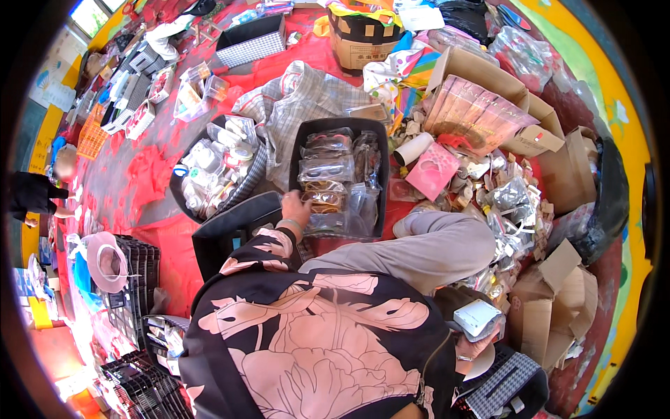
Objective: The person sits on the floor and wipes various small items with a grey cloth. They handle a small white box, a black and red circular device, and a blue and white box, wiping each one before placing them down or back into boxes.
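Before me stands a black fabric bin (383, 174) packed with clear zip bags (328, 167), some holding dark or amber-brown items. My left hand (296, 209) is at its left edge, fingers curled over the rim beside the bags. Low on the right, my right hand (481, 343) grips a small, flat white box (477, 318). Part of that hand is hidden by the box and my sleeve. To the left of the bin sits another patterned bin (257, 171) full of white packaged items. A dark, open bin (209, 241) lies near my left forearm.
Cardboard boxes (551, 307) and a heap of small wrapped goods (513, 202) crowd the right side. A grey checked cloth (296, 91) lies beyond the bins. Black crates (132, 279) stand left, one topped by a pink hat (107, 262). Another person (38, 194) is at far left.
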Demonstrator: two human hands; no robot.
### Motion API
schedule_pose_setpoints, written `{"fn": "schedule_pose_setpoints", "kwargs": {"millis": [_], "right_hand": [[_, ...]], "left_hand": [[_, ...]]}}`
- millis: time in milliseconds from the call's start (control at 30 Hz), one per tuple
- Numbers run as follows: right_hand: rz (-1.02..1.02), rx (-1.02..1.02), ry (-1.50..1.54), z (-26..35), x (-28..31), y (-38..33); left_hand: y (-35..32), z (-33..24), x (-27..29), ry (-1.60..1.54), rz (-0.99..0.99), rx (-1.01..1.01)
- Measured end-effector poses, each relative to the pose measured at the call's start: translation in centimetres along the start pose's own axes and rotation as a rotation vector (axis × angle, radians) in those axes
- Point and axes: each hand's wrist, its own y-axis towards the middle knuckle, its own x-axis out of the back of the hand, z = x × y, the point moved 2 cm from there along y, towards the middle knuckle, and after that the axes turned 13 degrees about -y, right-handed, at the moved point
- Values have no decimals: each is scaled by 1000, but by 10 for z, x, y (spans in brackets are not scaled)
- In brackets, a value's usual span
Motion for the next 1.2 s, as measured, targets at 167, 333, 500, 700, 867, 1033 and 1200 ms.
{"fn": "schedule_pose_setpoints", "kwargs": {"millis": [167, 333, 500, 700, 867, 1033, 1200], "right_hand": [[70, -28, -53, 2, -14, -3], [95, -40, -80, 3, -21, -7], [55, -53, -67, -5, -17, 3], [31, -81, -110, -11, -12, 10], [-26, -113, -174, -9, -11, 13], [0, -138, -186, -8, -3, 13], [-84, -154, -207, -4, -13, 10]], "left_hand": [[42, 69, 1, -156, 146, 470], [76, 132, -26, 494, 706, -94], [82, 134, -49, 700, 875, -149], [95, 131, -51, 773, 904, -159], [126, 119, -48, 772, 881, -125], [188, 85, -28, 563, 500, -5], [243, 71, -9, 336, 184, 152]]}}
